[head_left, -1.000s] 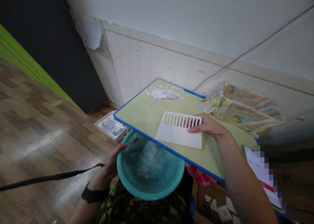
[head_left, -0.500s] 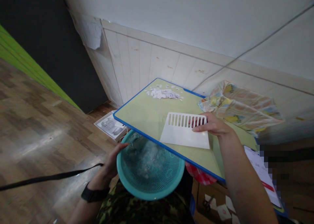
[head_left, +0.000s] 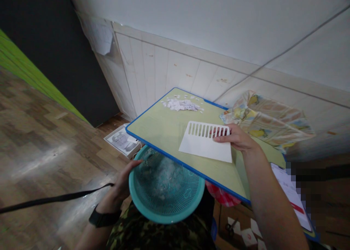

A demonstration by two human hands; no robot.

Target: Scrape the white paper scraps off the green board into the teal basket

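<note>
My right hand (head_left: pixel 239 137) grips a flat white plastic scraper (head_left: pixel 206 146) by its right edge, with the thumb on top. A row of slots runs along the scraper's upper side. It is held over the pale yellow table top (head_left: pixel 153 124), which has a blue rim. My left hand (head_left: pixel 124 179) holds the left rim of a turquoise plastic colander (head_left: pixel 168 219), partly under the table's near edge. Inside the colander lies clear, whitish stuff (head_left: pixel 169 173) that I cannot make out. A heap of small white paper scraps (head_left: pixel 182 104) lies at the table's far corner.
A patterned cloth or plastic sheet (head_left: pixel 269 122) sits at the table's right by the wall. A clipboard with paper (head_left: pixel 290 197) lies nearer. Below are scissors (head_left: pixel 232 227) and paper pieces (head_left: pixel 249 237). An open white box (head_left: pixel 120 140) rests on the floor at left.
My right hand has raised the scraper slightly, shifting it a little away from the table's near edge. My left hand and the colander look almost the same.
</note>
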